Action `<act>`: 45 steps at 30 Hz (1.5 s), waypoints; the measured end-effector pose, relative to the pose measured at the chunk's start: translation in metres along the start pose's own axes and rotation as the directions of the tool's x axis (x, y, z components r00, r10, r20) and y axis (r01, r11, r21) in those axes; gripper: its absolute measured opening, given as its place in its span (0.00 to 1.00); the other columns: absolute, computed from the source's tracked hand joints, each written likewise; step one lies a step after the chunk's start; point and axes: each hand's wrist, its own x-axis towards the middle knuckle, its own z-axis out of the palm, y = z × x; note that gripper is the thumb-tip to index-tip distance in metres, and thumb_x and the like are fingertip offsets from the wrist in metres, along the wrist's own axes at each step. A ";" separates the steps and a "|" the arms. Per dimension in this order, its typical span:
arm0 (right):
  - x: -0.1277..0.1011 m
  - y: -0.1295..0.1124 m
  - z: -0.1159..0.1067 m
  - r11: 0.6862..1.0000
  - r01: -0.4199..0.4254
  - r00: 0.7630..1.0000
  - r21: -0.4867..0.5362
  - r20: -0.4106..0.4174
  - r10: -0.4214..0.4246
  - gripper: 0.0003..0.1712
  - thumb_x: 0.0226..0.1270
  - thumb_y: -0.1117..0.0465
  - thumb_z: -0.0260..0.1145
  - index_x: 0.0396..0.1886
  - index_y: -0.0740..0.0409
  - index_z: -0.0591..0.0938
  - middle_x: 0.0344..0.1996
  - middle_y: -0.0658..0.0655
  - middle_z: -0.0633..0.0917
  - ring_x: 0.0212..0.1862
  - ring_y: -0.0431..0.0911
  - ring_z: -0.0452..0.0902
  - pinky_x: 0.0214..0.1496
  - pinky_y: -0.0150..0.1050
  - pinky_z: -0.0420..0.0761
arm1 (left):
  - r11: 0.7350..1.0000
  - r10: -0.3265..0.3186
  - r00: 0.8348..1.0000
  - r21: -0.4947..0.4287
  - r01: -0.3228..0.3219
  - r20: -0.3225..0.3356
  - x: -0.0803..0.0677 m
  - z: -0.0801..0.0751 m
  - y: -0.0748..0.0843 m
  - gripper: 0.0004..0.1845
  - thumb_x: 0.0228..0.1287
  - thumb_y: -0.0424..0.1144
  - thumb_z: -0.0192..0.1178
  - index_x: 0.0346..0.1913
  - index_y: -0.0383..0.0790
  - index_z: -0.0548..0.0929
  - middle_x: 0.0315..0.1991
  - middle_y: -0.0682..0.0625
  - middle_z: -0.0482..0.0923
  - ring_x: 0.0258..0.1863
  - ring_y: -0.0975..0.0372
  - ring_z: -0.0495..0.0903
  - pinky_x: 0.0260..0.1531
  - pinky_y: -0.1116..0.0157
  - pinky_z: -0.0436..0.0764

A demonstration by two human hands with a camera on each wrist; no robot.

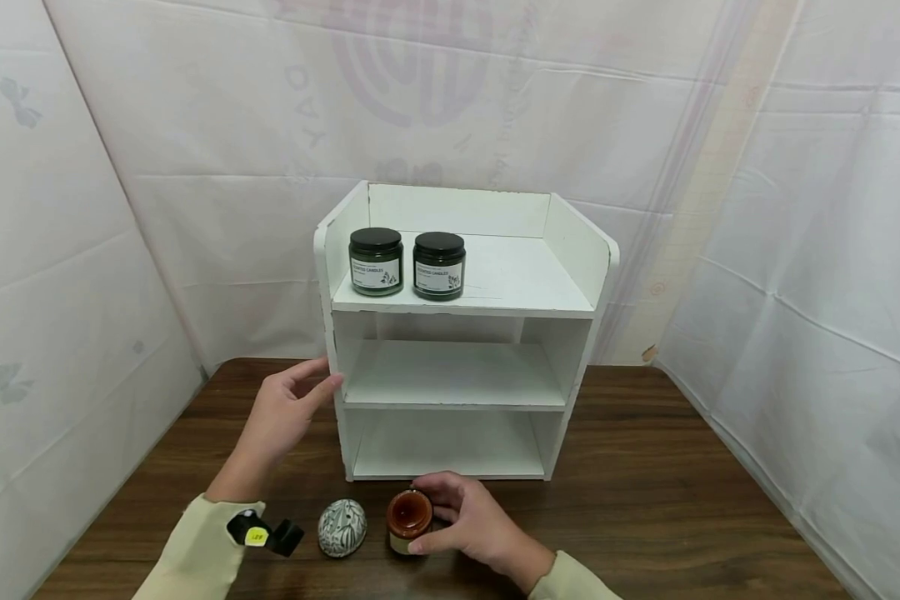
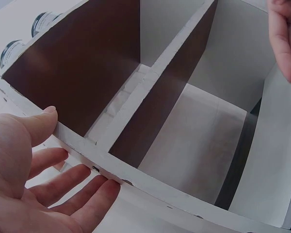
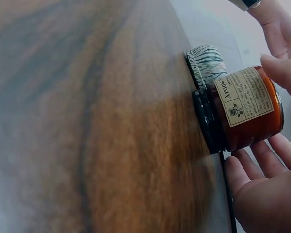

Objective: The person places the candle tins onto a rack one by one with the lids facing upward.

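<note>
A white three-level shelf unit (image 1: 510, 279) stands on a brown wooden table (image 1: 645, 483). My left hand (image 1: 288, 408) is at the unit's left wall, fingers straight, with the thumb (image 2: 41, 124) touching the wall's front edge. My right hand (image 1: 461, 521) grips a small amber jar (image 1: 408, 515) with a paper label (image 3: 245, 94); it stands on the table just in front of the bottom shelf. A grey leaf-patterned egg-shaped object (image 1: 342, 527) lies just left of the jar. Two dark green candle jars (image 1: 376, 261) (image 1: 438, 265) stand side by side at the left of the top shelf.
The middle (image 1: 450, 375) and bottom (image 1: 450, 446) shelves hold nothing. White sheeting (image 1: 795, 292) hangs close behind and on both sides of the table. A black wrist camera (image 1: 264, 533) sits on my left sleeve.
</note>
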 end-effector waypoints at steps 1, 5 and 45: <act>0.001 0.000 0.000 1.000 -0.001 1.000 0.000 -0.002 0.001 0.41 0.52 0.70 0.81 0.66 0.69 0.74 0.63 0.64 0.80 0.59 0.44 0.81 0.65 0.33 0.77 | 1.000 -0.001 1.000 0.000 0.001 0.000 0.000 0.000 0.000 0.33 0.73 0.59 0.60 0.72 0.43 0.75 0.67 0.42 0.78 0.58 0.52 0.81 0.52 0.61 0.81; 0.004 0.003 0.001 1.000 -0.002 1.000 -0.009 -0.007 0.002 0.41 0.51 0.70 0.82 0.66 0.68 0.75 0.62 0.62 0.81 0.58 0.44 0.81 0.64 0.33 0.77 | 1.000 0.000 1.000 -0.008 0.000 0.001 0.001 0.001 -0.001 0.33 0.73 0.59 0.60 0.72 0.43 0.75 0.67 0.42 0.78 0.59 0.50 0.80 0.53 0.59 0.82; 0.013 0.004 0.010 0.995 -0.021 1.000 -0.103 -0.001 0.021 0.38 0.47 0.75 0.81 0.61 0.66 0.79 0.52 0.54 0.87 0.51 0.39 0.84 0.54 0.28 0.80 | 1.000 -0.009 1.000 -0.015 0.010 0.008 0.001 -0.001 -0.001 0.34 0.73 0.58 0.61 0.73 0.43 0.73 0.68 0.42 0.77 0.60 0.51 0.80 0.53 0.64 0.81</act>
